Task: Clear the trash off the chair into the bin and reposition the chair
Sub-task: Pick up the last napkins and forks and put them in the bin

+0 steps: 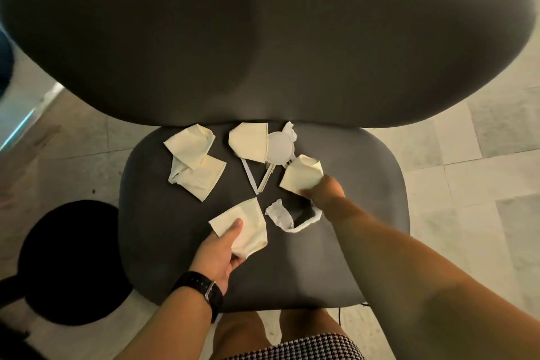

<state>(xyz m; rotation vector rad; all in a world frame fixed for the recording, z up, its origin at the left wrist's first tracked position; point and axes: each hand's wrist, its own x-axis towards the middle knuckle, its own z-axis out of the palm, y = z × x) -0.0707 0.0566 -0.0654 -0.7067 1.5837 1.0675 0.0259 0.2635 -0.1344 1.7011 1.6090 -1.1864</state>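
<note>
Trash is scattered over the grey chair seat [336, 257] below me: cream paper napkins, a torn white wrapper [280, 215] beside a dark packet [302, 212], a round white lid [280, 146] and two pale strips [251, 175] in the middle. My left hand [217, 254], with a black watch [201, 289] on the wrist, grips the nearest napkin [248, 228] at its lower edge, thumb pressed on top. My right hand [324, 190] reaches further across the seat and closes on a crumpled napkin [301, 174] just right of the lid. Two more napkins lie untouched toward the backrest [263, 38], a double one [193, 161] on the left and a folded one [249, 142] touching the lid. A black round stool [67, 263] stands on the tiled floor [467, 169] to the left of the chair
</note>
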